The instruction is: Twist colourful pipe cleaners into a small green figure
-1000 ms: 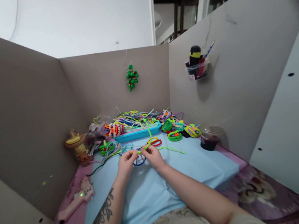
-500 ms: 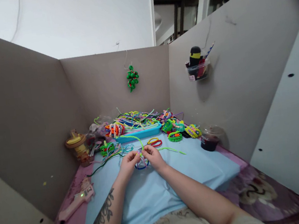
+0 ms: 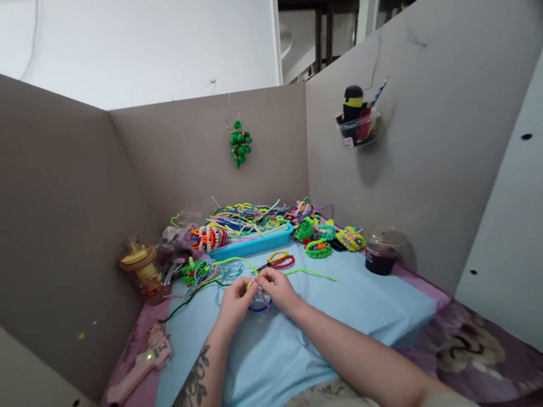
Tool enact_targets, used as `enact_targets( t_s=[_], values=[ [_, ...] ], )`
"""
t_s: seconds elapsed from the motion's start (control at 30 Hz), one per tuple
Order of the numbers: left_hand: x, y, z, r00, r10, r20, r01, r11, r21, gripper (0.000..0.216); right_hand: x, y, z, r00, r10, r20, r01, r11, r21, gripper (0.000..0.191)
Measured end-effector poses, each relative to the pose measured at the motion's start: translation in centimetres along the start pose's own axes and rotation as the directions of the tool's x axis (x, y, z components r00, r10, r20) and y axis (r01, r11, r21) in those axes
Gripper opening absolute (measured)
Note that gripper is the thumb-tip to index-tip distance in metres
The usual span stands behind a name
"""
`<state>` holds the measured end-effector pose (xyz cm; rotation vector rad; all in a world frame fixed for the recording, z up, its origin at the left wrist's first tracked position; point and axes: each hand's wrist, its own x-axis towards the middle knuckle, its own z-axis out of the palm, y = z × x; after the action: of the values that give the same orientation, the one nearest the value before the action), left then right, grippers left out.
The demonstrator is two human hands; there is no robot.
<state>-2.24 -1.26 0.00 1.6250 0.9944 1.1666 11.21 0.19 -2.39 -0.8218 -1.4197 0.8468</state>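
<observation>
My left hand [image 3: 237, 300] and my right hand [image 3: 278, 289] meet over the blue cloth, fingertips pinched together. Between them is a small round frame of bent pipe cleaners [image 3: 261, 301], blue and pink, partly hidden by my fingers. A lime-green pipe cleaner [image 3: 242, 259] rises from the pinch and curves off to the left; both hands grip around its lower end. Just beyond my right hand lie scissors [image 3: 282, 260] with red and yellow handles. Another lime-green pipe cleaner [image 3: 311, 272] stretches out on the cloth to the right.
A blue tray [image 3: 251, 244] heaped with pipe cleaners [image 3: 253, 216] stands at the back. Finished fuzzy pieces [image 3: 318, 249] sit right of it. A pink glue gun [image 3: 141, 370] and a lidded cup [image 3: 142, 269] are at left, a dark drink cup [image 3: 380, 259] at right.
My fingers have drawn closer together at the pinch, and the lime-green pipe cleaner now bends lower. The blue and pink frame has shifted slightly right.
</observation>
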Motion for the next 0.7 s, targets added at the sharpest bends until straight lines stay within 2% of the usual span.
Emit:
enact_targets(
  t_s=[0.17, 0.23, 0.3, 0.37, 0.43, 0.53, 0.7],
  values=[
    [0.1, 0.2, 0.0, 1.000, 0.001, 0.000, -0.001, 1.000, 0.017, 0.033, 0.2, 0.5, -0.2, 1.000, -0.010, 0.011, 0.010, 1.000, 0.014, 0.023],
    [0.1, 0.5, -0.1, 1.000, 0.000, -0.011, 0.000, 1.000, 0.029, 0.032, 0.2, 0.6, -0.4, 0.999, -0.030, -0.030, 0.030, 1.000, -0.008, 0.018],
    [0.1, 0.6, -0.3, 1.000, -0.011, -0.018, 0.012, 0.999, 0.038, 0.033, 0.2, 0.6, -0.6, 0.991, -0.080, -0.106, 0.074, 0.996, -0.058, 0.016],
    [0.0, 0.6, -0.6, 1.000, -0.029, -0.006, 0.030, 0.999, 0.036, 0.032, 0.3, 0.4, -0.9, 0.976, -0.173, -0.134, 0.153, 0.977, -0.148, 0.028],
    [-0.1, 0.6, -0.9, 0.998, -0.043, 0.044, 0.043, 0.999, 0.010, 0.029, 0.3, 0.2, -1.3, 0.961, -0.267, -0.073, 0.243, 0.940, -0.241, 0.036],
    [-0.2, 0.7, -1.2, 0.990, -0.049, 0.132, 0.055, 0.998, -0.041, 0.028, 0.4, -0.1, -1.7, 0.940, -0.340, 0.003, 0.324, 0.892, -0.316, 0.036],
    [-0.6, 1.2, -1.1, 0.979, -0.090, 0.183, 0.097, 0.995, -0.028, 0.029, 0.3, -0.1, -1.9, 0.921, -0.389, -0.013, 0.356, 0.857, -0.373, 0.037]
  ],
)
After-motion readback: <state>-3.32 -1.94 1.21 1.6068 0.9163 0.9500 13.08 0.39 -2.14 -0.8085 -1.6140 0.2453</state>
